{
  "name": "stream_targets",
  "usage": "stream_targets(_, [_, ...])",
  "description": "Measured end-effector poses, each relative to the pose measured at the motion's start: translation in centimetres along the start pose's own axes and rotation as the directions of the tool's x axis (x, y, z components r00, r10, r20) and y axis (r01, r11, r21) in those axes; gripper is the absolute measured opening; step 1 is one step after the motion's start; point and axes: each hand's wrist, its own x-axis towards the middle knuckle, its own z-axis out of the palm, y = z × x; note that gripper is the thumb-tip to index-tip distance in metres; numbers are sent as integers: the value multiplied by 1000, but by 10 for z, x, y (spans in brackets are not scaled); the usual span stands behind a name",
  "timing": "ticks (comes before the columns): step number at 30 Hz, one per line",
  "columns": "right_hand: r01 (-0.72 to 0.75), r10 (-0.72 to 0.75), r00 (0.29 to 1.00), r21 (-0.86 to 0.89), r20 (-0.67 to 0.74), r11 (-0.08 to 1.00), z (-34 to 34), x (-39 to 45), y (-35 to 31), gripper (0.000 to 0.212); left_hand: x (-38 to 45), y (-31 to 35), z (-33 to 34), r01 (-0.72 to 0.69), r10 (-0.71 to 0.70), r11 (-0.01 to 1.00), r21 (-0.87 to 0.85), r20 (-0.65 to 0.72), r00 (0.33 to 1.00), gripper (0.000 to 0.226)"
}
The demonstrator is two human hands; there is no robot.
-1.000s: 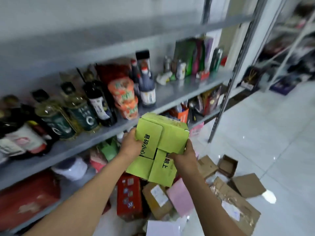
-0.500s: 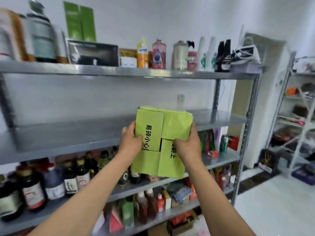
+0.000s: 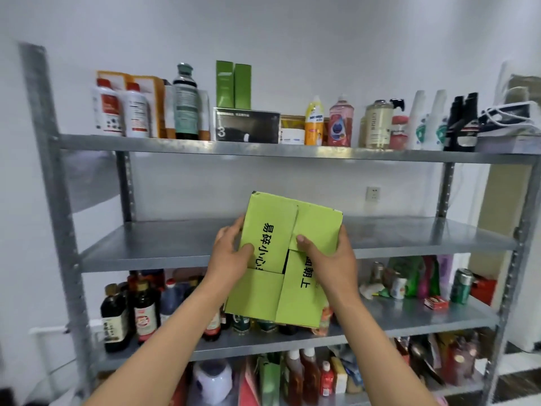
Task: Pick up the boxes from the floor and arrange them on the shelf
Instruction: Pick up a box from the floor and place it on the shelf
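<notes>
At six o'clock of the bare middle shelf point(image 3: 164, 244), the left hand point(image 3: 231, 259) and right hand point(image 3: 328, 259) gripped the green cardboard box point(image 3: 272, 291) by its sides. It looked light, stiff, maybe breakable.

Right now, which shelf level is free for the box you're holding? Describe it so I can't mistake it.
On the grey metal rack against the white wall, find the second shelf from the top, directly behind the lime-green box held by the left hand and right hand. It alone shows bare metal; the others carry bottles and packets.
</notes>
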Motion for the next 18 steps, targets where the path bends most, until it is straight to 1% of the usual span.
stream_targets(2, [38,-40,998,43,42,998,19,-8,-8,88,-2,4,-23,-50,49,998,22,30,998,70])
stream_targets(4, [40,-47,996,84,73,996,43,-16,-12,95,-7,11,-46,-59,57,997,46,43,997,70])
stream_targets(7, [12,-23,993,91,118,996,75,-23,-13,115,-10,17,-79,15,-17,999,34,51,999,66])
stream_targets(8, [-2,-13,991,106,136,994,83,-25,-14,117,-9,15,-92,43,-44,999,18,55,997,66])
stream_targets(9, [-12,-8,988,126,152,992,89,-27,-17,116,-8,12,-104,72,-72,997,-1,49,996,66])
stream_targets(11, [-47,10,982,193,186,980,102,-26,-19,107,-8,2,-126,111,-112,992,-58,-11,994,60])
stream_targets(13, [-107,50,973,251,224,962,113,-26,-23,100,-13,-6,-143,109,-113,992,-60,-69,991,62])
stream_targets(16, [-147,66,959,283,277,948,135,-30,-26,91,-23,-20,-161,80,-79,996,28,-19,997,64])
stream_targets(18, [-161,69,951,296,300,941,149,-31,-24,90,-29,-27,-171,104,-105,992,68,11,994,64])
